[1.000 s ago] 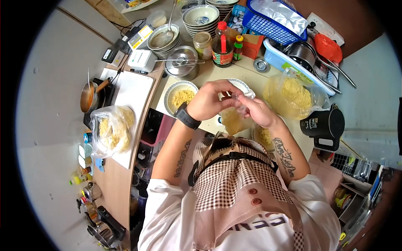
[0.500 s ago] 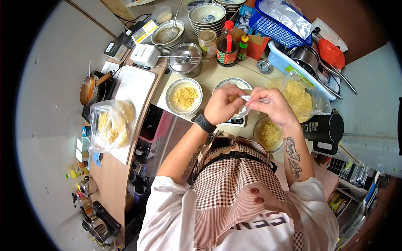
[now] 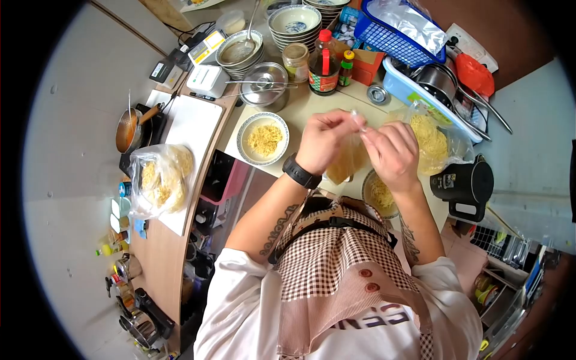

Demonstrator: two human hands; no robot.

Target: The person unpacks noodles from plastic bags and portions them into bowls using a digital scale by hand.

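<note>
Both hands come together over the counter, pinching the twisted neck of a clear plastic bag [image 3: 355, 117]. The fingers of my left hand [image 3: 321, 141] are closed on the left side of the neck; a black watch is on that wrist. My right hand [image 3: 393, 153] grips the neck from the right. Below them hangs the bag's yellowish body, its contents blurred. To the left is a patterned bowl of yellow noodles [image 3: 264, 140]. Another noodle bowl [image 3: 381, 195] sits under my right forearm, partly hidden. Right of my right hand lies an open plastic bag of noodles [image 3: 431, 138].
A lidded steel pot [image 3: 264, 84], a glass jar [image 3: 295, 62] and a red-capped sauce bottle [image 3: 324, 66] stand behind. Stacked bowls [image 3: 296, 24] are farther back. A blue basket [image 3: 402, 39] and black kettle [image 3: 465, 187] are right; a noodle bag [image 3: 161, 180] lies left.
The bag's neck has risen, and its yellowish body now shows below my hands. The bowl and scale seen beneath my hands before no longer show. My right hand has moved slightly down.
</note>
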